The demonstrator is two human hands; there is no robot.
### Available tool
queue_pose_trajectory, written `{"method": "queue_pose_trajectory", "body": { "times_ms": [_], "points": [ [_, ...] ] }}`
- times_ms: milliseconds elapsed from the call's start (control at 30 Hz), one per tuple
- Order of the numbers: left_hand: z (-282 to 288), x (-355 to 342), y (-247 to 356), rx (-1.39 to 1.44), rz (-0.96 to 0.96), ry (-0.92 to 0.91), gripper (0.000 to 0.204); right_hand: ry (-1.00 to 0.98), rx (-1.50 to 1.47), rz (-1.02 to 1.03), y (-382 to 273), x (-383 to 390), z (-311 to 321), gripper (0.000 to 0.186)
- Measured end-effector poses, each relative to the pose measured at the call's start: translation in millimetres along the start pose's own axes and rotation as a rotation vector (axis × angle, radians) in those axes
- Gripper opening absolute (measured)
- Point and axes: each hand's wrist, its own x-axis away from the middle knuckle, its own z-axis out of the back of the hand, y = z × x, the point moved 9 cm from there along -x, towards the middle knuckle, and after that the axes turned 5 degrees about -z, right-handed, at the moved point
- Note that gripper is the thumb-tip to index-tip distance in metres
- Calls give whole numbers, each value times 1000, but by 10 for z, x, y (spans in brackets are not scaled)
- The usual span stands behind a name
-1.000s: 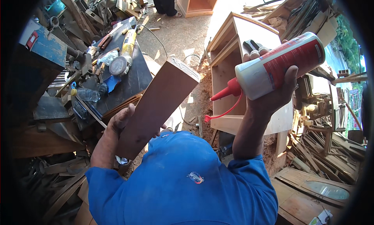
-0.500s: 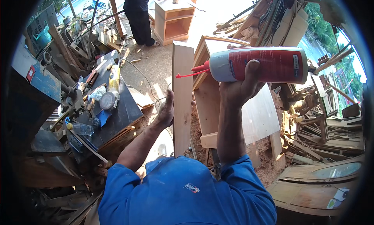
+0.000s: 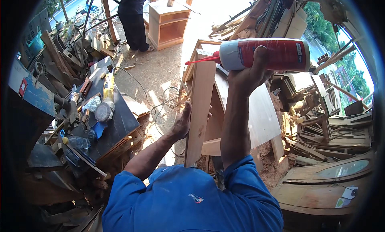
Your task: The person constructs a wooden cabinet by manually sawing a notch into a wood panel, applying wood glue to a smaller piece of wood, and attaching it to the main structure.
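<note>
My right hand [image 3: 252,73] is wrapped round a red and white glue bottle [image 3: 276,54], held on its side. Its thin red nozzle [image 3: 202,60] points left, close to the top end of a pale wooden board [image 3: 200,111]. With thumb on one side and fingertips showing past the other edge, my left hand [image 3: 184,121] grips this board, which tilts slightly to the right. Behind the board and my right forearm stands an open wooden cabinet [image 3: 254,115], partly hidden by them.
At left a dark workbench [image 3: 124,119] bears a yellow angle grinder [image 3: 107,91] and a plastic bottle [image 3: 78,142]. A cable [image 3: 154,107] crosses the ground. A person in dark clothes [image 3: 132,19] stands by a small cabinet [image 3: 168,25]. Wood scraps [image 3: 337,131] and curved door panels [image 3: 321,188] lie at right.
The board has tilted to the right, and my left hand has moved right with it. The bottle has shifted slightly up and left, its nozzle now near the board's top end.
</note>
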Motion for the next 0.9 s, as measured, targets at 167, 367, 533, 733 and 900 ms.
{"method": "queue_pose_trajectory", "body": {
  "times_ms": [167, 367, 533, 733, 900],
  "points": [
    [47, -6, -15, -32, -3, 60, 91, -39, 3, -12, 66, -4, 6, 63],
    [63, -53, -20, -12, -17, 67, 90, -41, -25, -26, 66, -41, -24, 68],
    [23, -50, -26, 113, -11, 70, 90, 57, 127, 102, 12, -138, 162, 79],
    [11, -92, 25, 79, -25, 33, 91, 29, 51, -13, 39, -25, 112, 78],
    [17, -92, 23, 168, -11, 69, 94, -23, 14, -42, 84, 54, 10, 75]
  ]
}}
